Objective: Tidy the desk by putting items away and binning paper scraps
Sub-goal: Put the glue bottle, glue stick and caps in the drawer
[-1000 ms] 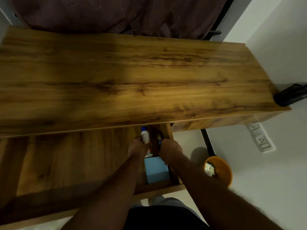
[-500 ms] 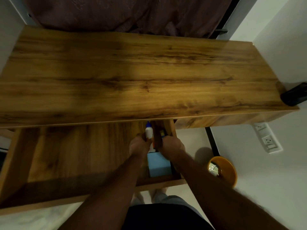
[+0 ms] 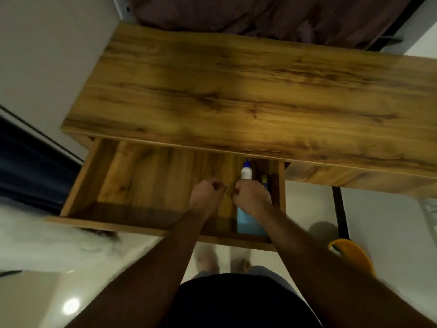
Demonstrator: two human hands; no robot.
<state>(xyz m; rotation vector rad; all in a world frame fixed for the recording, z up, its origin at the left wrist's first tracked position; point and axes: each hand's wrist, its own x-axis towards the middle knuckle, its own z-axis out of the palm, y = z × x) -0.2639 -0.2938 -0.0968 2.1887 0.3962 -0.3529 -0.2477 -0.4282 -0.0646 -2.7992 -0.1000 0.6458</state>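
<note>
The desk's drawer point(image 3: 151, 223) is pulled out, and both my hands are inside it. A white glue bottle point(image 3: 246, 172) with a blue cap lies in the narrow right compartment. My right hand point(image 3: 254, 197) curls over its lower end and holds it. Under that wrist lies a light blue flat item point(image 3: 244, 222), and beside the bottle a dark pen-like thing point(image 3: 264, 181). My left hand point(image 3: 205, 194) hovers over the wide compartment, left of the divider, fingers curled with nothing seen in them. The desk top point(image 3: 236, 91) is bare wood.
An orange bin point(image 3: 354, 254) stands on the floor at the right, beside the desk's black leg point(image 3: 339, 209). A dark curtain point(image 3: 272, 13) hangs behind the desk. My feet point(image 3: 208, 256) are below the drawer front, and a white wall is at the left.
My left hand has moved left, away from the glue bottle, across the divider. My right hand now sits over the bottle's lower end. The view has swung, so the whole drawer shows.
</note>
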